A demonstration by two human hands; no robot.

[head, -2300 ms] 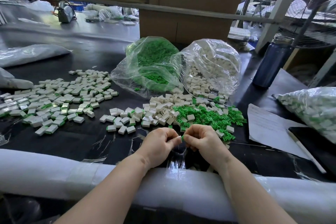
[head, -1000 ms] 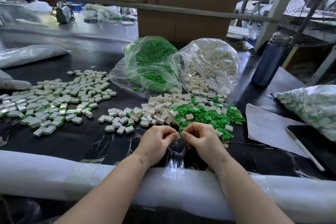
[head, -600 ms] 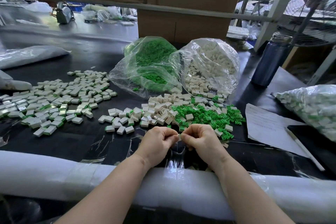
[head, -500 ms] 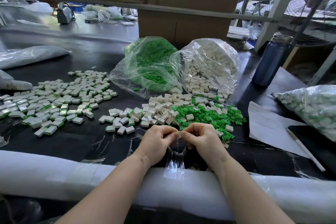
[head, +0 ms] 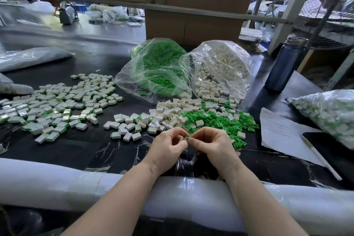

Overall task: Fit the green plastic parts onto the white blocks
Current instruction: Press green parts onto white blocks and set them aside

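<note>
My left hand and my right hand meet fingertip to fingertip just above the dark table, near its front edge. Between them they pinch a small green plastic part; a white block in my left fingers is mostly hidden. Right behind my hands lies a heap of loose green parts, and beside it a heap of bare white blocks. Blocks fitted with green parts are spread over the left of the table.
Two open clear bags stand behind the heaps, one of green parts, one of white blocks. A dark bottle stands at right, with paper, a pen and a filled bag. A white padded roll lines the front edge.
Both hands have stayed at the same spot, fingers working on the small piece. A green part now shows between the fingertips.
</note>
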